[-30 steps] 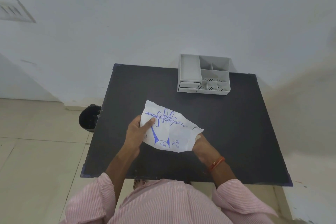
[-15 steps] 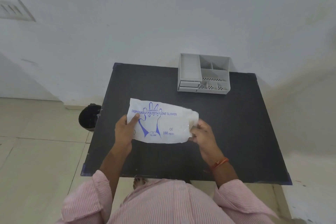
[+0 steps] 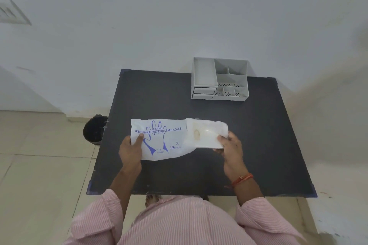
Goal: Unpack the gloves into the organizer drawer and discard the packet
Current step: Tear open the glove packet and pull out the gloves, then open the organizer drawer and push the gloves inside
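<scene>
A white packet (image 3: 159,139) printed in blue with a hand outline and "disposable polyethylene gloves" is held flat just above the black table (image 3: 268,145). My left hand (image 3: 131,149) grips the packet's left end. My right hand (image 3: 231,147) grips a stack of clear gloves (image 3: 207,134) that sticks out of the packet's right end. A grey organizer (image 3: 220,78) with open compartments and two small shut drawers on its left front stands at the table's far edge, apart from both hands.
A black waste bin (image 3: 94,129) stands on the tiled floor left of the table. A white wall rises right behind the table. My pink striped sleeves fill the bottom of the view.
The packet went from tilted to level. My right hand has moved right and drawn the glove stack partly out of the packet's right end.
</scene>
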